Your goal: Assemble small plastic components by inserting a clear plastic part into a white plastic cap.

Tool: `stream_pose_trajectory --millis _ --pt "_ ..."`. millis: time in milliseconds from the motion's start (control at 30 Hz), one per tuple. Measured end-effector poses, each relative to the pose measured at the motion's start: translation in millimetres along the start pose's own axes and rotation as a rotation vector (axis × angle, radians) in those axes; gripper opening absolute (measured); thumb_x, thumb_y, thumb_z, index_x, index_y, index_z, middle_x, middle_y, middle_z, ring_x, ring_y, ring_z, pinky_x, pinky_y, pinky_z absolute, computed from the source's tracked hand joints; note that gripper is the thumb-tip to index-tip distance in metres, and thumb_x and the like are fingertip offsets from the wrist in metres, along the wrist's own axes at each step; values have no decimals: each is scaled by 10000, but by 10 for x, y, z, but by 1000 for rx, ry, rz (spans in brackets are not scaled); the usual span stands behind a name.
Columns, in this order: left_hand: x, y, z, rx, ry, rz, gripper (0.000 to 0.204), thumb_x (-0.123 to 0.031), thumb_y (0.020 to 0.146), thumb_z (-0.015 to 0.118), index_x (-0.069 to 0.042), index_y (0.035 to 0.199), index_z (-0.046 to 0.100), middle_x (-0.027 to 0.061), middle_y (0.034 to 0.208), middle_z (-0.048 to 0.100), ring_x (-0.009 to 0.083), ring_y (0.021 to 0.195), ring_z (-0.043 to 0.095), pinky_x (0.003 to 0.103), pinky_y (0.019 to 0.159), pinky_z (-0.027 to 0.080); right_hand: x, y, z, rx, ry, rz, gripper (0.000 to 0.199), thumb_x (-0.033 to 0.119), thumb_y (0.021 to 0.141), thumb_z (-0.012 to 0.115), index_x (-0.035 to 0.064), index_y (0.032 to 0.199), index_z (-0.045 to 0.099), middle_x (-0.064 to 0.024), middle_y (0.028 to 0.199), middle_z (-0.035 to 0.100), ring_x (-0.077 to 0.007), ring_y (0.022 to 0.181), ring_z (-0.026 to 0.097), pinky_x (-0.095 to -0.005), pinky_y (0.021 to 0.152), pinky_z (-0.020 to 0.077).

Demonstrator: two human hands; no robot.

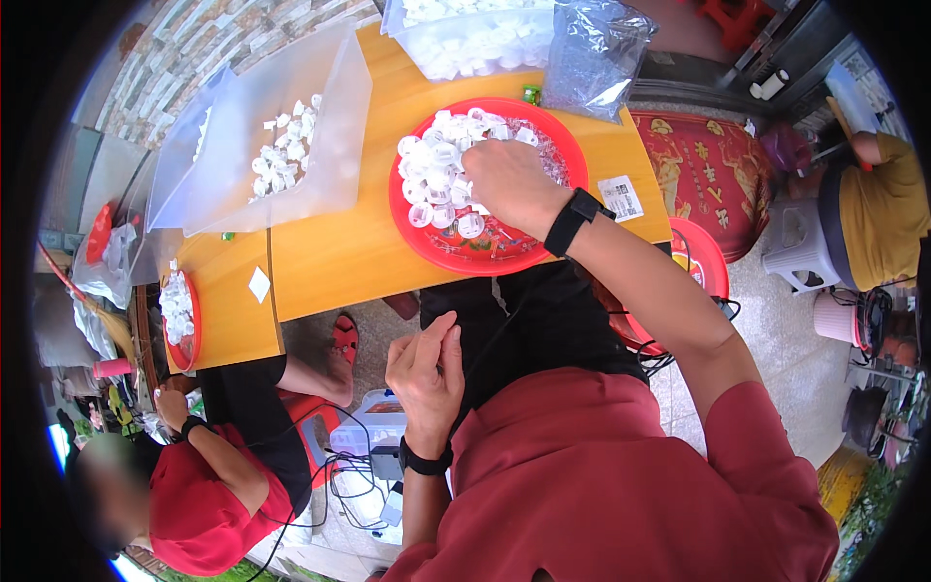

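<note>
A yellow wooden bench (330,257) carries everything within arm's reach of the seated person in the red shirt. At its far left stands a large frosted plastic bin (335,145), tilted with its open mouth toward the person, so the few white caps (281,155) inside lie heaped against its lower wall. Another clear tub (475,48) heaped with caps sits at the far edge, a crumpled clear bag (592,53) beside it.

Nearest the person is a round red plastic tray (553,145), its shallow rim keeping a loose pile of small white plastic caps (436,179) from rolling off. The right hand (509,184) rests on that pile, fingers curled down among the caps; whether they pinch one I cannot tell. The left hand (427,373) hangs below the bench edge over the lap, fingers drawn together, thumb against them as if nipping something small, which is hidden.

At the left, a co-worker's hand (175,407) rests near a second red tray (189,325).
</note>
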State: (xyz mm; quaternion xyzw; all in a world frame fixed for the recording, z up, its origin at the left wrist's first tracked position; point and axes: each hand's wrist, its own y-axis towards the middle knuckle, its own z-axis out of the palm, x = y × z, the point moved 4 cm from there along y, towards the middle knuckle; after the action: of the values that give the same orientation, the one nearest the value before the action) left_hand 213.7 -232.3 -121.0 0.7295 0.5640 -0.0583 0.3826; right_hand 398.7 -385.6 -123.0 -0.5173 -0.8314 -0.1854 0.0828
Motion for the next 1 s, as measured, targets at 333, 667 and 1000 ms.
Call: stream_pose_trajectory --millis 333,667,1000 --pt "291 402 439 297 -1257 -770 398 -272 1041 509 12 1320 522 116 1132 666 150 936 655 290 850 519 409 -697 -363 -351 295 -335 150 101 751 688 48 883 641 -43 877 655 -194 703 632 -333 624 452" --pt "327 318 553 363 -1326 -862 307 -137 1025 483 -3 1298 530 121 1146 660 138 911 651 261 818 517 181 -929 -250 -196 334 -77 118 56 781 714 60 883 655 -58 825 635 -228 693 625 -352 629 453" --pt "359 326 522 402 -1231 -840 241 -138 1014 508 -28 1210 593 103 1071 689 76 770 596 222 713 473 87 -583 17 74 2 102 38 57 785 645 25 765 646 -141 765 634 -313 635 654 -416 578 512"
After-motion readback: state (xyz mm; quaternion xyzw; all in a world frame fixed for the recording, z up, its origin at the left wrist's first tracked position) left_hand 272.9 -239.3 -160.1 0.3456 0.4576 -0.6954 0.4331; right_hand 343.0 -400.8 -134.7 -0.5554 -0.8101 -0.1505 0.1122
